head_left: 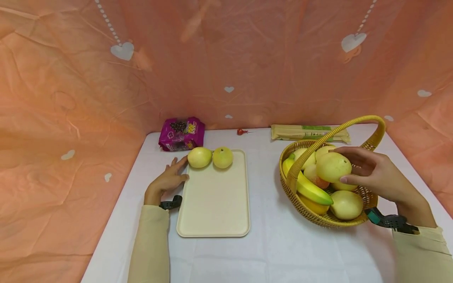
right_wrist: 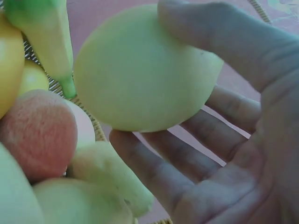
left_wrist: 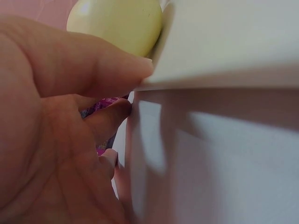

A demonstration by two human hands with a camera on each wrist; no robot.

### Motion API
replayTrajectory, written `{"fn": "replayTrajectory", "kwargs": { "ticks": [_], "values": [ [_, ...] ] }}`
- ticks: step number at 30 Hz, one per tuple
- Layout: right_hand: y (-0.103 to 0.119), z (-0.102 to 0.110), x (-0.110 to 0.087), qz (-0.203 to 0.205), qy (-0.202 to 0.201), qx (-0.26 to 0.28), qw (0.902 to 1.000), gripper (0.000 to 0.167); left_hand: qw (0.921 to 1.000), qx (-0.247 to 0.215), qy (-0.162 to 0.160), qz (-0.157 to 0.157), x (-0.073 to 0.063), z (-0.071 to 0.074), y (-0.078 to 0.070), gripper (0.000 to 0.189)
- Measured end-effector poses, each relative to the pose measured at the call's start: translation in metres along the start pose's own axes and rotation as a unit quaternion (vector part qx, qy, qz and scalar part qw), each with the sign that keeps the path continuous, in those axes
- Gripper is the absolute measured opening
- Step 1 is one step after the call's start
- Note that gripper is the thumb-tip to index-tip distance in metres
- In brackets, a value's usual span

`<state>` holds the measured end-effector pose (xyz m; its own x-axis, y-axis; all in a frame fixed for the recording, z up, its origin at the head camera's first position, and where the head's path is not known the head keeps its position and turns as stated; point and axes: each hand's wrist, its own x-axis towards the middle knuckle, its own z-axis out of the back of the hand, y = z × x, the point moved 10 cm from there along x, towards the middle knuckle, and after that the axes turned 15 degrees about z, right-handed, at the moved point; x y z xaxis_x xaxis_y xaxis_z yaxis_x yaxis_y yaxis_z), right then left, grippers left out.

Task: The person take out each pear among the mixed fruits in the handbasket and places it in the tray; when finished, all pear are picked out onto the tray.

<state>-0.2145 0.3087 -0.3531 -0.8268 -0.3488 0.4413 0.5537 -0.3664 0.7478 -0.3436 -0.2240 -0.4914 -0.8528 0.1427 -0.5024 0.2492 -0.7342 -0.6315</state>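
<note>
My right hand (head_left: 385, 171) grips a pale yellow-green pear (head_left: 333, 167) between thumb and fingers, over the wicker basket (head_left: 295, 202). Below it in the basket lie a banana (head_left: 313, 188), a reddish peach (right_wrist: 44, 133) and several more pale pears (head_left: 347, 204). Left of the basket, two pale pears (head_left: 199, 157) sit side by side at the far end of a cream tray (head_left: 214, 200). My left hand (head_left: 167, 181) is at the tray's left edge, fingers extended; its thumb tip touches the rim in the left wrist view, and the index fingertip is right at the left pear.
A purple packet (head_left: 182, 133) lies behind the tray's far left corner. A small red-handled tool (head_left: 242, 132) with a thin metal shaft lies at the back. A long beige packet (head_left: 297, 133) is behind the basket, whose handle (head_left: 330, 135) arches above the fruit.
</note>
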Motion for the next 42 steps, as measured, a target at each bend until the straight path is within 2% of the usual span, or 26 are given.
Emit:
{"fn": "replayTrajectory", "kwargs": {
  "ticks": [3, 6, 9, 12, 18, 20, 22, 25, 29, 36, 42],
  "values": [
    [0.004, 0.002, -0.010, 0.005, 0.004, 0.039, 0.9992, 0.071, 1.0000, -0.003, 0.001, 0.000, -0.001, 0.000, 0.000, 0.082],
    [0.014, 0.001, -0.019, 0.027, 0.011, 0.065, 0.9975, 0.072, 1.0000, -0.005, 0.000, -0.001, -0.003, 0.000, -0.002, 0.082],
    [0.029, -0.002, -0.026, 0.061, 0.015, 0.098, 0.9932, 0.075, 1.0000, -0.006, 0.000, -0.003, -0.003, 0.000, -0.002, 0.083],
    [0.044, -0.009, -0.030, 0.077, 0.014, 0.148, 0.9858, 0.079, 1.0000, -0.006, 0.000, -0.002, -0.002, -0.001, -0.002, 0.082],
    [0.072, -0.031, -0.029, 0.088, 0.021, 0.173, 0.9808, 0.083, 1.0000, 0.001, -0.002, -0.006, -0.001, -0.001, -0.002, 0.082],
    [0.082, -0.039, -0.024, 0.109, 0.025, 0.189, 0.9756, 0.083, 1.0000, 0.002, -0.002, -0.008, -0.001, -0.001, -0.002, 0.082],
    [0.089, -0.049, -0.018, 0.111, 0.030, 0.181, 0.9767, 0.084, 1.0000, 0.003, -0.002, -0.008, 0.000, -0.001, -0.001, 0.082],
    [0.100, -0.064, -0.003, 0.135, 0.038, 0.181, 0.9735, 0.084, 1.0000, 0.002, -0.002, -0.008, 0.000, -0.001, 0.000, 0.082],
    [0.109, -0.085, 0.020, 0.140, 0.039, 0.175, 0.9738, 0.081, 0.9999, 0.003, -0.005, -0.013, 0.000, -0.001, -0.001, 0.082],
    [0.118, -0.132, 0.046, 0.083, 0.078, 0.138, 0.9839, 0.080, 0.9999, 0.004, -0.002, -0.012, 0.000, -0.001, 0.000, 0.083],
    [0.117, -0.173, 0.064, 0.046, 0.089, 0.196, 0.9756, 0.076, 0.9999, 0.005, -0.002, -0.012, 0.000, 0.000, -0.001, 0.083]
  ]
}}
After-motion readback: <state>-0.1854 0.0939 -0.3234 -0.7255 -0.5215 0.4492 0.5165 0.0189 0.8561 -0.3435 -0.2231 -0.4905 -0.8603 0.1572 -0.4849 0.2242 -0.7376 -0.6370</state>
